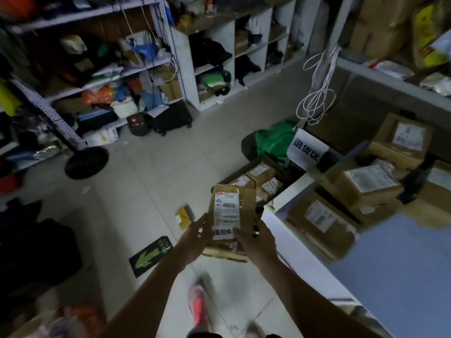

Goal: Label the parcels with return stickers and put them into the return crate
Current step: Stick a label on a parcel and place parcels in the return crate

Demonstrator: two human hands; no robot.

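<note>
1. The left hand [195, 236] grips the lower left edge of the parcel [246, 203], with its fingers curled round that edge.
2. The right hand [256, 240] grips the lower right edge of the same parcel, with its thumb at the sticker's right side.
3. The parcel is a brown carton held in the air between both hands, long side pointing away from the person.
4. A white return sticker [223, 232] sits on the parcel's top face, between the two hands. It lies just below the shipping label [227, 208].
5. The return crate [234, 173] stands on the floor just beyond the hands and slightly to the right. Several labelled cartons [258, 172] lie inside it.
6. A white sign [307, 148] stands past the crate, further right of the hands.
7. A green bag [273, 140] lies behind the crate.
8. The tabletop [402, 252] lies to the right of the right hand. It carries more brown parcels [322, 220].
9. A green arrow marker [151, 254] is on the floor to the left of the left hand.
</note>
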